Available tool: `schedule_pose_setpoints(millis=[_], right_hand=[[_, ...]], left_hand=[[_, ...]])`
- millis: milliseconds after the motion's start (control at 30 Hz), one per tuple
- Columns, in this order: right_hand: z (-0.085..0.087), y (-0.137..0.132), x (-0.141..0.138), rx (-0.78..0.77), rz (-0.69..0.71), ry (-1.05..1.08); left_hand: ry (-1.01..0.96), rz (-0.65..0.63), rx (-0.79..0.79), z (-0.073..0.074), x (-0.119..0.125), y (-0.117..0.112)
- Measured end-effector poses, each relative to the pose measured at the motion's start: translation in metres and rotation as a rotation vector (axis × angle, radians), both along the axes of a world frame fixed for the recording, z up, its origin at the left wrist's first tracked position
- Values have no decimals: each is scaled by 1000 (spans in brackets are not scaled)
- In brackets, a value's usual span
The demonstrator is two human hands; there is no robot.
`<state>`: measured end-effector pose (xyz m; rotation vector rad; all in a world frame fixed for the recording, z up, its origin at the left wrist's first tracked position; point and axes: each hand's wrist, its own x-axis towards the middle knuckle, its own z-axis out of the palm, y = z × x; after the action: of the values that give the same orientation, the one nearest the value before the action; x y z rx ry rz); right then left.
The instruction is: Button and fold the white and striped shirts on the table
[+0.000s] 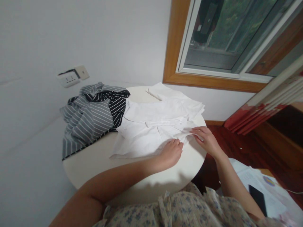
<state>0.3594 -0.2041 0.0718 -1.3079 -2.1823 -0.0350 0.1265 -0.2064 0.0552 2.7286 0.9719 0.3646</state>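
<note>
A white garment (139, 142) with gathered seams lies spread over the round table. The fingers of my left hand (171, 153) are curled down on its near edge, closed on the cloth; the fingertips are partly hidden. At the right end of the same garment, my right hand (206, 140) pinches the fabric between thumb and fingers. Behind it lies more white cloth (163, 90), and I cannot tell whether that is a separate piece. To the left, a crumpled grey and black striped garment (92, 116) touches the white one and hangs past the table's edge.
The white round table (94, 160) stands against a wall bearing a socket (68, 78). A wood-framed window (213, 78) is at the back right, beside a red and white curtain (248, 115). A dark phone (258, 197) lies on a covered surface at the lower right.
</note>
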Motion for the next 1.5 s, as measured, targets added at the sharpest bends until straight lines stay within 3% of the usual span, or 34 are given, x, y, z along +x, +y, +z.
schedule_pose_setpoints(millis=[100,233,533,833,967,1133,1300,1500], right_hand=[[-3,-5,-3,13,-29,-23],[-9,-15,-15,18,67,-112],[-5,-11,-32,1,1,-263],[3,-19,-1,-11,9,-361],[1,-32,12,-11,-42,-369],[-2,-36,10,8,-80,-385],[-13,-33,17,47,-140,-352],[-27,-40,33,58,-195,-418]], left_hand=[[-89,-34,25,-3,1,-4],[-142,-121,51,-4,2,-7],[-221,-250,-153,-3,-5,-6],[-234,-465,-297,11,-29,-16],[-237,-439,-314,22,-49,-16],[-212,-281,-134,28,-85,-6],[-96,-70,96,15,-125,17],[-15,-59,99,-2,-142,22]])
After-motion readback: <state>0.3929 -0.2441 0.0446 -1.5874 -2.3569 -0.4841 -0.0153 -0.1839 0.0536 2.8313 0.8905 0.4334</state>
